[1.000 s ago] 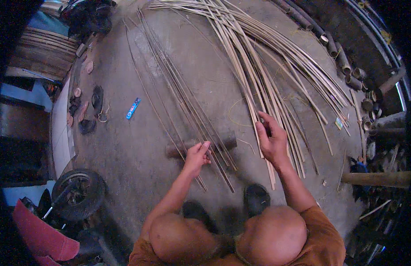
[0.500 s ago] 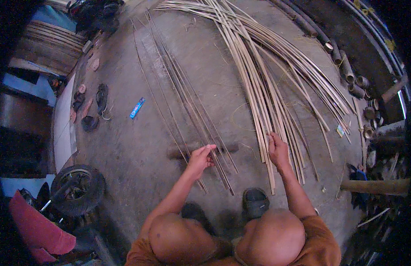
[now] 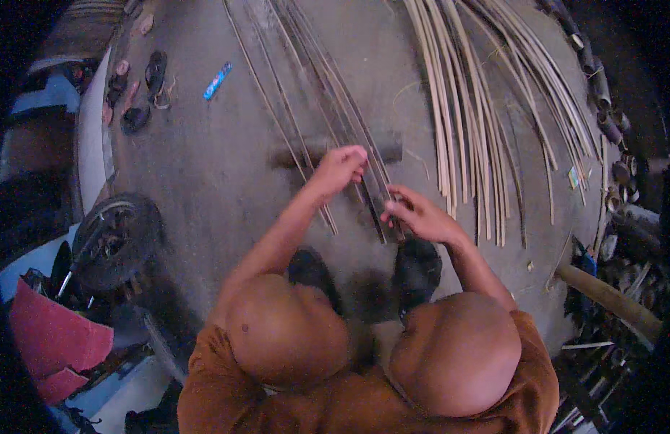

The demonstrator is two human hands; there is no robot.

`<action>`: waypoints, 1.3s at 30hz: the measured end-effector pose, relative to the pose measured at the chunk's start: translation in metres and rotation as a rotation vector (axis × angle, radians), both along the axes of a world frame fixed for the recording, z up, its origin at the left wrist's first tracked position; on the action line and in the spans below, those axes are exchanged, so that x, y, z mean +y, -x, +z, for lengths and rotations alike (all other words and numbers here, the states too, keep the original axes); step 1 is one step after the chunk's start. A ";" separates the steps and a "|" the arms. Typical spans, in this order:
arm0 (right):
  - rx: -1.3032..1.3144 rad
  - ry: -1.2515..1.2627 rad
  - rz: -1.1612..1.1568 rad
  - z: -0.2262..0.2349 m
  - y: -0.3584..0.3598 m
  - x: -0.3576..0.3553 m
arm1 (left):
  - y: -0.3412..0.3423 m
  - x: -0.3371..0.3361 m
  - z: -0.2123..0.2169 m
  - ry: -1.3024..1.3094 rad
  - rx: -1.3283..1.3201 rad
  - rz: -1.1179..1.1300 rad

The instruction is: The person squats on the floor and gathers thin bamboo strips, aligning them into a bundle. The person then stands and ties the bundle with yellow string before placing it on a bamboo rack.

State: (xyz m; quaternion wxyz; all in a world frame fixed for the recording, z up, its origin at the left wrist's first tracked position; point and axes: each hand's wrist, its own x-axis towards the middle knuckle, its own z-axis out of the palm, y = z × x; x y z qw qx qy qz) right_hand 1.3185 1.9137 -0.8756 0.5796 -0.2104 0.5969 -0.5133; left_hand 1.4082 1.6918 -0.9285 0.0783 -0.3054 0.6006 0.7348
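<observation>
Step in hand judged to be the handling of the dark strips [image 3: 333,123], laid on the floor across a dark log [image 3: 390,146]. Left hand [image 3: 341,171] held over them, fingertips drawn together; whether a strip is pinched cannot be told. Right hand [image 3: 416,215] placed near the lower strip ends, finger and thumb parted; contact unclear. Next move judged to call for fine fingertip alignment. Far strip ends cut off; fingertips blurred.
</observation>
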 end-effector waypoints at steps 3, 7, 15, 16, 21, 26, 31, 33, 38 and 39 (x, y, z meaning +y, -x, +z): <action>0.297 -0.072 -0.185 0.016 0.006 -0.015 | 0.001 -0.009 0.004 0.139 -0.115 0.211; 0.392 0.003 -0.241 0.010 0.019 -0.021 | -0.012 -0.005 -0.008 0.229 -0.283 0.321; 0.213 0.007 -0.003 -0.030 0.025 -0.018 | -0.012 0.002 -0.003 -0.067 -0.238 0.266; 0.151 -0.003 0.019 -0.032 0.023 -0.016 | -0.016 0.001 -0.004 -0.082 -0.235 0.276; 0.028 -0.127 0.115 -0.028 0.002 -0.008 | -0.026 0.005 -0.004 -0.130 -0.263 0.262; 0.238 -0.190 0.161 -0.037 -0.007 -0.008 | -0.025 0.012 0.004 -0.195 -0.252 0.200; 0.156 -0.150 0.079 -0.035 -0.011 -0.011 | -0.023 0.009 0.010 -0.267 -0.170 0.170; 0.172 -0.120 0.080 -0.034 -0.011 -0.011 | -0.024 0.007 0.012 -0.280 -0.154 0.164; 0.211 -0.120 0.199 -0.050 -0.002 -0.002 | -0.023 0.005 0.018 -0.284 -0.131 0.135; 0.167 -0.102 0.126 -0.045 0.001 -0.005 | -0.023 0.003 0.019 -0.289 -0.130 0.139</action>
